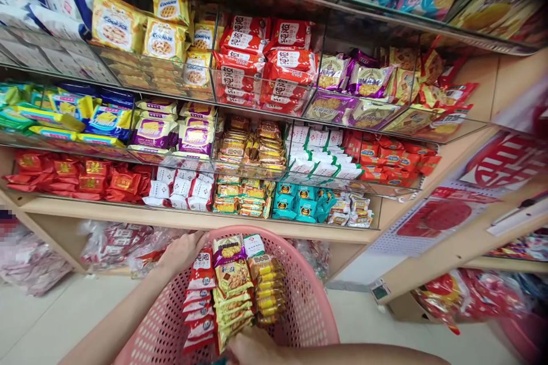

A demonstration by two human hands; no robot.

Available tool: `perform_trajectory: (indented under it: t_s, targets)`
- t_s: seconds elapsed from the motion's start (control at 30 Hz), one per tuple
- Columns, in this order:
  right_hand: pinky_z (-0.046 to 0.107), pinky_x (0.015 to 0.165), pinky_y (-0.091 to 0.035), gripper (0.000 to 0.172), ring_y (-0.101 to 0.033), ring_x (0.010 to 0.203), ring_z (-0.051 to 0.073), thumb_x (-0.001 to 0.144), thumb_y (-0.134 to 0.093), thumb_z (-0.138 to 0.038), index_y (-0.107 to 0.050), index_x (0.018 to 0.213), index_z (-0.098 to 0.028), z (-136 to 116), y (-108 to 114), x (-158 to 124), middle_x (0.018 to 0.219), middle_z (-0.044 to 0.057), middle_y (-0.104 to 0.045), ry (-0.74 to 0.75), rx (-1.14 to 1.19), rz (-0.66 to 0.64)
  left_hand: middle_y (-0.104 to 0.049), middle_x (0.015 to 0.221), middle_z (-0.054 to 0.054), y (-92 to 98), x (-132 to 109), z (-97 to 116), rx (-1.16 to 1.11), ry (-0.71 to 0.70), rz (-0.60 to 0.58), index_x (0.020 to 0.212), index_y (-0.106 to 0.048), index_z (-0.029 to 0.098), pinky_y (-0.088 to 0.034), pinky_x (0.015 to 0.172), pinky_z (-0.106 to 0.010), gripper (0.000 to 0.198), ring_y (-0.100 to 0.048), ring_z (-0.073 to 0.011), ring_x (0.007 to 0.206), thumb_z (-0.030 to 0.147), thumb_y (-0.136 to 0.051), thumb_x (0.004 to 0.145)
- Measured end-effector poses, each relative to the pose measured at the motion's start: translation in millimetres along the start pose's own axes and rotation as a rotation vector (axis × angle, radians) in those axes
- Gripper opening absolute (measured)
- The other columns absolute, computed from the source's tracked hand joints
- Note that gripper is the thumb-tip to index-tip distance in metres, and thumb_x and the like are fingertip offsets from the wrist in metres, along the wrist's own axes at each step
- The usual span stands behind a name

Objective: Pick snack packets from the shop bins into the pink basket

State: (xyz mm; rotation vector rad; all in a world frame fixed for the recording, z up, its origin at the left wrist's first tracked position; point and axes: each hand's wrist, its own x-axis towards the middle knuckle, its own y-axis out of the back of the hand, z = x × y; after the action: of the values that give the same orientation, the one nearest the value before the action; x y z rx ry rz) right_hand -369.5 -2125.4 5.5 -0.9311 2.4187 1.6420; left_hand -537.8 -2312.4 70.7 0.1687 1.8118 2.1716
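Note:
A pink plastic basket point(310, 296) with a perforated wall stands before the shelves. My left hand point(182, 251) is closed on its far left rim. Inside lie rows of wrapped snacks: red-and-white packets point(200, 296), yellow cookie packets point(233, 302) and brown-and-gold packets point(269, 291). A purple cookie packet point(229, 250) and a white packet point(254, 245) lie at the far end. My right hand point(252, 345) is low in the basket, at the near end of the yellow row. Its fingers look curled and are blurred; a bit of teal shows beside them, but what they hold is unclear.
Glass-fronted shelves point(257, 174) with sorted snack packets rise ahead. Teal packets point(302, 202) and red packets point(89, 177) fill parts of the lowest row. Bagged goods point(124, 242) lie underneath. To the right are a side shelf and a cardboard box point(406, 311) on the floor.

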Motion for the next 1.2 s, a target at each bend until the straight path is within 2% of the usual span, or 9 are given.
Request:
perform_trajectory:
  t_s: [0.1,0.2,0.37,0.43,0.5,0.63,0.77,0.97,1.2]
  targets:
    - [0.023,0.057,-0.042,0.021,-0.064,0.066,0.018,0.071,-0.057,-0.030,-0.071,0.084,-0.023,-2,28,-17,0.079,0.004,-0.073,0.028,-0.006,0.068,-0.070,0.097,-0.014,-2.0,1,-2,-0.006,0.000,0.003,0.113,-0.055,0.021,-0.048,0.079,-0.039,0.053,-0.066,-0.0294,0.096,0.050,-0.016,0.092]
    - [0.025,0.061,-0.042,0.023,-0.062,0.063,0.017,0.079,-0.047,-0.026,-0.070,0.077,-0.021,6,81,-32,0.073,0.004,-0.071,0.009,0.060,0.236,-0.070,0.096,-0.015,-3.0,2,-3,-0.006,0.007,-0.007,0.116,-0.054,0.020,-0.047,0.078,-0.039,0.053,-0.066,-0.0298,0.096,0.049,-0.017,0.092]
    - [0.023,0.059,-0.043,0.019,-0.057,0.059,0.012,0.081,-0.048,-0.026,-0.065,0.083,-0.020,68,180,-28,0.066,-0.001,-0.064,-0.085,0.564,0.822,-0.070,0.100,-0.016,-4.6,5,-4,-0.015,-0.005,-0.020,0.120,-0.053,0.019,-0.047,0.080,-0.040,0.056,-0.066,-0.0307,0.097,0.051,-0.016,0.091]
    - [0.021,0.049,-0.041,0.011,-0.054,0.053,0.011,0.075,-0.056,-0.024,-0.064,0.080,-0.019,99,207,-19,0.068,-0.001,-0.062,-0.209,0.875,1.060,-0.069,0.102,-0.015,-6.0,6,-6,-0.012,-0.012,-0.014,0.122,-0.052,0.020,-0.047,0.081,-0.040,0.055,-0.066,-0.0302,0.097,0.051,-0.018,0.091]
    - [0.020,0.042,-0.039,0.011,-0.053,0.050,0.009,0.073,-0.056,-0.021,-0.062,0.081,-0.018,122,224,-9,0.071,-0.001,-0.062,-0.288,1.039,1.162,-0.069,0.102,-0.014,-7.6,6,-7,-0.007,-0.018,-0.004,0.122,-0.053,0.021,-0.047,0.081,-0.039,0.055,-0.066,-0.0298,0.096,0.052,-0.019,0.091]
    - [0.018,0.040,-0.042,0.011,-0.053,0.045,0.006,0.072,-0.056,-0.017,-0.058,0.083,-0.015,137,234,6,0.071,0.000,-0.063,-0.352,1.206,1.193,-0.070,0.097,-0.014,-10.6,7,-10,-0.009,-0.020,0.011,0.119,-0.054,0.021,-0.048,0.080,-0.039,0.057,-0.067,-0.0295,0.094,0.053,-0.016,0.091]
    - [0.016,0.031,-0.033,0.007,-0.046,0.036,0.005,0.072,-0.060,-0.017,-0.058,0.078,-0.015,132,232,17,0.055,-0.004,-0.057,-0.386,1.307,1.173,-0.070,0.098,-0.014,-12.6,8,-11,0.006,-0.030,0.000,0.119,-0.053,0.021,-0.047,0.079,-0.040,0.055,-0.066,-0.0304,0.094,0.051,-0.015,0.092]
    - [0.015,0.029,-0.029,0.005,-0.044,0.034,0.004,0.074,-0.059,-0.018,-0.055,0.071,-0.015,132,232,26,0.049,-0.005,-0.054,-0.363,1.350,1.168,-0.070,0.096,-0.014,-10.6,7,-9,0.004,-0.024,-0.004,0.114,-0.054,0.021,-0.047,0.077,-0.042,0.056,-0.066,-0.0322,0.093,0.052,-0.014,0.091]
    - [0.015,0.029,-0.028,0.008,-0.045,0.034,0.005,0.074,-0.056,-0.017,-0.055,0.082,-0.016,132,237,30,0.050,-0.007,-0.055,-0.325,1.320,1.194,-0.070,0.098,-0.014,-11.0,8,-10,0.006,-0.018,-0.009,0.120,-0.050,0.022,-0.048,0.078,-0.041,0.052,-0.067,-0.0303,0.095,0.050,-0.016,0.092]
